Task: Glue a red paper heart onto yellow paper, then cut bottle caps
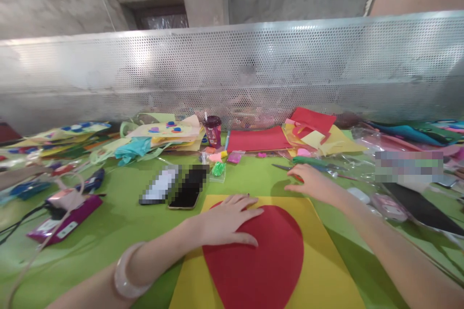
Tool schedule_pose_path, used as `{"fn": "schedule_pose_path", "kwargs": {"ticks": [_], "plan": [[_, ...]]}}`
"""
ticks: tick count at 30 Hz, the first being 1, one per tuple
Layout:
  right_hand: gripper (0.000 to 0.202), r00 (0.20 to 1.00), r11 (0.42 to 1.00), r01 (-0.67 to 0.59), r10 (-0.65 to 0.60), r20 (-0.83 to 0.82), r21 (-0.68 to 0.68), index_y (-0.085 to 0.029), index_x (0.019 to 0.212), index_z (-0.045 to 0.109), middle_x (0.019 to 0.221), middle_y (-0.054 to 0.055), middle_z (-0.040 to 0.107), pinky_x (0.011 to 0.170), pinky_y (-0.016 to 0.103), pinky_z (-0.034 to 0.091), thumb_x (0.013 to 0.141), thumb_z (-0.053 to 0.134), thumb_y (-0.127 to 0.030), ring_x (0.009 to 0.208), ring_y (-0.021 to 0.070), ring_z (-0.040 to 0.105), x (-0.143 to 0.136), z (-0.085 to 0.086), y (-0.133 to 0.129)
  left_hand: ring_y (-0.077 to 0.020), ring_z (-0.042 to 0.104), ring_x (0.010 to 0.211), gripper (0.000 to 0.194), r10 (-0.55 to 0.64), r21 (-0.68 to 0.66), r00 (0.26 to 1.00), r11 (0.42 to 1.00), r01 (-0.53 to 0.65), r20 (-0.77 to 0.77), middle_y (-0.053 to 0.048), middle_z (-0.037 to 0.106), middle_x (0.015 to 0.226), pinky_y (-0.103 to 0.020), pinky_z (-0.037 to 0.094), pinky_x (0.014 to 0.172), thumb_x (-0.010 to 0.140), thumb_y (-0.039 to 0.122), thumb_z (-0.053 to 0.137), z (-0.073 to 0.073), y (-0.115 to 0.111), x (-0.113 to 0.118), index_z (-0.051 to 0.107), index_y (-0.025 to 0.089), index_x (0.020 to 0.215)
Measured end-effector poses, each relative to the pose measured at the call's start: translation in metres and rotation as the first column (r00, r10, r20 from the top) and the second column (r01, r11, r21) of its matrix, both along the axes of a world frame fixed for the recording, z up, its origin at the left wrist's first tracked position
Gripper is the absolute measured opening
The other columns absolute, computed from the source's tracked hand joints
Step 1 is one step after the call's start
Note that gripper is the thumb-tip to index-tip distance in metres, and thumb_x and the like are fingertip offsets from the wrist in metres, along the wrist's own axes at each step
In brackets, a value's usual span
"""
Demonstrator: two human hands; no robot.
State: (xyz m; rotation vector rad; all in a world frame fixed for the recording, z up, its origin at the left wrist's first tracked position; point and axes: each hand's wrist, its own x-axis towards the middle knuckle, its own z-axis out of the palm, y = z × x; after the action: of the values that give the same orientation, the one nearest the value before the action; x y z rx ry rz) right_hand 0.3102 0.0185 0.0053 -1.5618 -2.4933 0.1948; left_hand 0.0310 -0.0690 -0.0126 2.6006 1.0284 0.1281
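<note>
A red heart-shaped sheet lies on a yellow sheet at the near middle of the table. My left hand rests flat on the heart's upper left part, fingers spread, holding nothing; a pale bracelet is on that wrist. Beyond the yellow sheet's top right corner, my right hand reaches over the table beside a pair of scissors. Its fingers are apart. Part of the scissors is hidden behind that hand, and whether the fingertips touch them is hard to tell.
Two phones lie left of the yellow sheet. Farther back stand a dark cup, a red sheet and piles of coloured sheets. A purple power strip with cables is at left; a black tablet-like object at right.
</note>
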Motion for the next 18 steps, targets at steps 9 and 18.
{"fn": "schedule_pose_path", "kwargs": {"ticks": [9,18], "plan": [[0.025,0.992,0.935,-0.118,0.097,-0.077,-0.333,-0.022,0.074,0.061,0.081,0.002,0.064,0.058,0.027,0.041,0.063,0.072,-0.042,0.068,0.0191,0.058,-0.015,0.011,-0.023,-0.0331,0.026,0.14,0.062,-0.036,0.08,0.999,0.996,0.034,0.021,-0.011,0.033,0.151,-0.047,0.023,0.113,0.088,0.061,0.042,-0.006,0.002,0.002,0.042,0.028,0.141],[0.008,0.98,0.961,-0.101,0.051,-0.194,-0.258,-0.025,0.069,0.068,0.073,-0.002,0.069,0.059,0.026,0.043,0.069,0.064,-0.033,0.067,0.0196,0.062,-0.007,0.027,-0.019,-0.0288,0.044,0.13,0.07,0.002,0.033,0.995,0.999,-0.006,0.101,-0.01,0.046,0.143,-0.039,0.03,0.109,0.084,0.062,0.049,-0.002,0.009,-0.004,0.039,0.025,0.142]]}}
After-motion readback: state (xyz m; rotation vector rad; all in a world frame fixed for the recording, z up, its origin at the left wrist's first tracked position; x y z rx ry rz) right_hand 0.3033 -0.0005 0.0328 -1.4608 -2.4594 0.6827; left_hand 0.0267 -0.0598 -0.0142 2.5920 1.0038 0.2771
